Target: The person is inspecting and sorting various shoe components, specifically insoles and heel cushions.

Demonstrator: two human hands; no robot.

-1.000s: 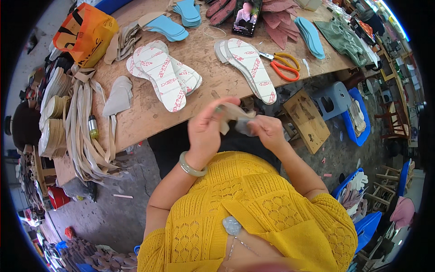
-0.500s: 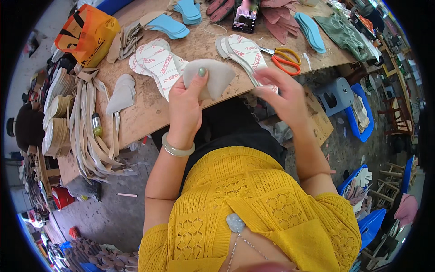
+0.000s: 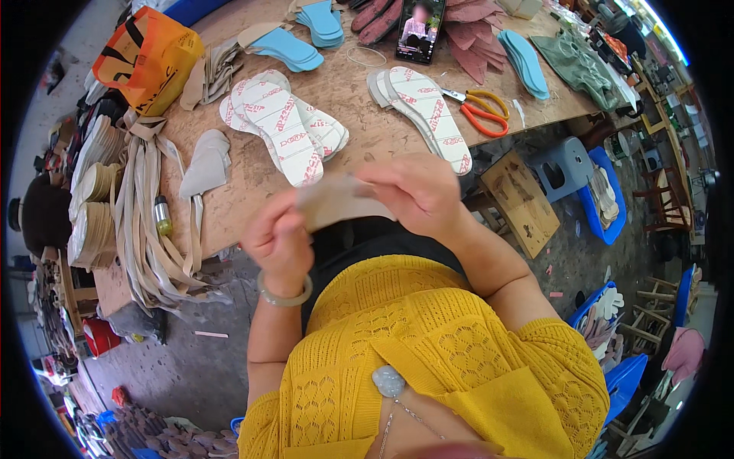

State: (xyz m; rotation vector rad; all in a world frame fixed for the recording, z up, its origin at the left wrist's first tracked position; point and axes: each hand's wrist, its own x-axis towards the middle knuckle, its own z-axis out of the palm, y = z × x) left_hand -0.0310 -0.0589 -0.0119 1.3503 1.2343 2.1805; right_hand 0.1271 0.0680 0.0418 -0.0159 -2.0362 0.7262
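Note:
Stretched between my two hands, just off the table's front edge, is a light grey curved fabric piece (image 3: 342, 202), blurred by motion. My left hand (image 3: 278, 243) pinches its left end. At its right end, the fingers of my right hand (image 3: 417, 195) are closed on it. Beyond my left hand lies a fanned stack of white insoles (image 3: 279, 130) with red print. A smaller stack of such insoles (image 3: 428, 115) lies beyond my right hand. More pale curved fabric pieces (image 3: 208, 162) are piled on the table to the left.
Orange-handled scissors (image 3: 482, 111) lie beside the right insoles. A phone (image 3: 419, 32) stands at the back, between reddish pieces (image 3: 470, 34). Blue insoles (image 3: 287, 47) lie nearby. Long fabric strips (image 3: 145, 206) and a small bottle (image 3: 163, 216) occupy the left. A wooden stool (image 3: 520, 203) stands at the right.
Both hands have come down toward my body with the fabric piece. My right hand has moved left from beside the right insoles and taken hold of the piece's other end.

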